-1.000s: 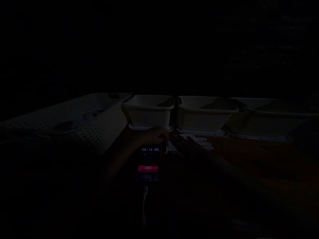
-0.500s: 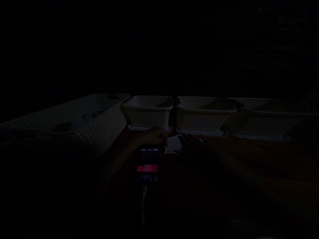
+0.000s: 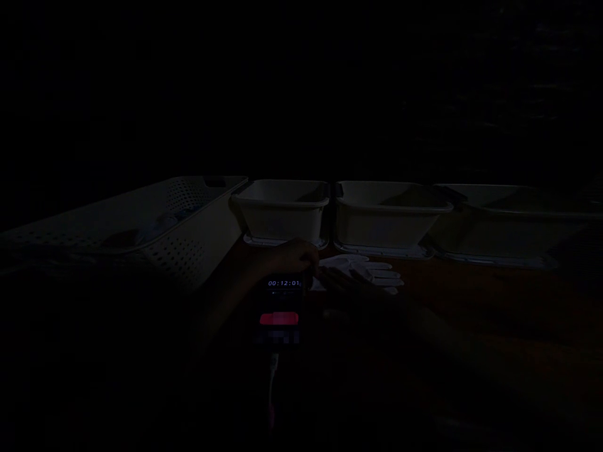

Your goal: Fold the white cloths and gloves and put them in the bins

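In the dim light a white glove [image 3: 346, 262] lies flat on the table, its fingers pointing right. My left hand [image 3: 299, 252] is curled closed at the glove's left end, with its fingertips partly lost in shadow. My right hand [image 3: 346, 281] rests with fingers stretched out over the near side of the glove, covering part of it. Just below my left wrist a phone [image 3: 280, 301] shows a running timer, with a pale cable [image 3: 272, 370] coming from its lower end.
A large perforated basket [image 3: 217, 216] stands on the left with items inside, too dark to name. Along the back are a left pale bin [image 3: 282, 220], a middle bin [image 3: 386, 223] and a right bin [image 3: 499, 235]. Darkness hides most of the surroundings.
My right hand has slid left and toward me across the glove, uncovering the glove's fingers. My left hand stays nearly in place.
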The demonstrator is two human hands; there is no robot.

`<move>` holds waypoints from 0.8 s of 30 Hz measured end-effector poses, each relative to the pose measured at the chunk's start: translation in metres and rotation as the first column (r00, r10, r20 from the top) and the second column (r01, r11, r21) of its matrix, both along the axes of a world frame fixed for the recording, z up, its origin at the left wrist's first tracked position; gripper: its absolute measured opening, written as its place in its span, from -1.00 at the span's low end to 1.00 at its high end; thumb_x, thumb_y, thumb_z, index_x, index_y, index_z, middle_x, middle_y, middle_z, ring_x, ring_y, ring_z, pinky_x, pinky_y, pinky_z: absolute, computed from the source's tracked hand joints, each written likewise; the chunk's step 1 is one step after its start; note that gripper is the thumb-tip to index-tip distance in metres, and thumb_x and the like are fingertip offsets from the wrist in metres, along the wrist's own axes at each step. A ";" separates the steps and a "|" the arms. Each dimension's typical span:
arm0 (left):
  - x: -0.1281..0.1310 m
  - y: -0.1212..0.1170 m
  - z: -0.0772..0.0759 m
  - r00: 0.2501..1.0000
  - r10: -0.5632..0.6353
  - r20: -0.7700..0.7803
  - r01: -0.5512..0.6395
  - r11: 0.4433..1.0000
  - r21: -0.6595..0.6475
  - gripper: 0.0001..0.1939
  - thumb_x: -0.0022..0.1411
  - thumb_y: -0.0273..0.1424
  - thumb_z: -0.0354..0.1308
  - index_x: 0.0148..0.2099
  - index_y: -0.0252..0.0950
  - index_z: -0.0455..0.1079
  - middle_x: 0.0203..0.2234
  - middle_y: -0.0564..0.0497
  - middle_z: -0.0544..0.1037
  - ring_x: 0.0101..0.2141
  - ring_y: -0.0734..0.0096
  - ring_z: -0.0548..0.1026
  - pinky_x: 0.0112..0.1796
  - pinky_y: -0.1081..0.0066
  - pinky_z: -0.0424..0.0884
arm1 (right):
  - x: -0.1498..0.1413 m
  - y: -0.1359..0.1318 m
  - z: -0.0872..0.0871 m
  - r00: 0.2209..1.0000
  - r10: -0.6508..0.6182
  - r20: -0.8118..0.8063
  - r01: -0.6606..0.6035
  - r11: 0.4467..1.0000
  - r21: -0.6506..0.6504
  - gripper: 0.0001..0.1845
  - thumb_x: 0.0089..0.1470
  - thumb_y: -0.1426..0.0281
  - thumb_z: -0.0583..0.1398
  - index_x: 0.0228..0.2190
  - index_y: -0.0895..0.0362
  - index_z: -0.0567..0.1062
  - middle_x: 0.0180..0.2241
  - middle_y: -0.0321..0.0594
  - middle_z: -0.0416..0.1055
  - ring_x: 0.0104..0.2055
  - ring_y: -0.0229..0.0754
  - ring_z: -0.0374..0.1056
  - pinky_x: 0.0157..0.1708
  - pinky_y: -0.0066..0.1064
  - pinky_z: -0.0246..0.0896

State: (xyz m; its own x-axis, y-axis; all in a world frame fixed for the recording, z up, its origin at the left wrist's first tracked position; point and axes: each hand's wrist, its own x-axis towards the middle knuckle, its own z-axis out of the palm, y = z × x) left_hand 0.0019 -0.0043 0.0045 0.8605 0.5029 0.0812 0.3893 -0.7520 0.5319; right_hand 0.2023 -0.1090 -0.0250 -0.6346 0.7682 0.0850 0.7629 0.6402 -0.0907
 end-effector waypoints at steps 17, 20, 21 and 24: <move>-0.005 0.002 0.002 1.000 0.016 -0.001 -0.016 0.998 -0.060 -0.70 0.01 -0.69 -0.07 -0.36 -0.38 0.47 -0.41 -0.01 0.54 -0.36 0.51 0.47 -0.29 0.53 0.33 | 0.026 0.021 0.017 0.989 -0.146 0.031 0.146 0.989 0.005 -0.52 0.14 0.15 -0.07 0.08 -0.07 0.25 0.13 -0.25 0.16 0.11 -0.01 0.16 0.07 -0.01 0.02; -0.005 0.001 0.004 1.000 0.022 -0.018 -0.023 0.999 -0.048 -0.71 0.01 -0.68 -0.06 -0.36 -0.39 0.47 -0.41 -0.03 0.53 -0.38 0.51 0.47 -0.31 0.52 0.33 | 0.036 0.029 0.029 0.969 -0.249 -0.006 0.248 0.967 0.063 -0.61 0.15 0.31 -0.05 -0.04 0.00 0.39 -0.04 -0.18 0.38 -0.08 -0.08 0.33 -0.09 -0.20 0.19; -0.006 0.001 0.004 1.000 0.021 -0.023 -0.022 0.999 -0.041 -0.72 0.01 -0.67 -0.06 -0.36 -0.39 0.47 -0.41 -0.03 0.53 -0.39 0.52 0.47 -0.31 0.52 0.33 | 0.040 0.031 0.033 0.954 -0.299 -0.026 0.300 0.950 0.090 -0.61 0.14 0.35 -0.06 -0.05 0.04 0.40 -0.09 -0.14 0.41 -0.11 -0.09 0.36 -0.15 -0.26 0.22; -0.006 0.002 0.004 0.999 0.003 -0.034 -0.003 1.000 -0.019 -0.71 0.01 -0.68 -0.06 -0.37 -0.39 0.47 -0.40 -0.03 0.53 -0.38 0.52 0.46 -0.30 0.51 0.32 | 0.055 0.036 0.041 0.899 -0.434 -0.059 0.438 0.890 0.125 -0.64 0.12 0.34 -0.04 -0.11 0.05 0.44 -0.23 -0.12 0.47 -0.25 -0.10 0.40 -0.38 -0.39 0.21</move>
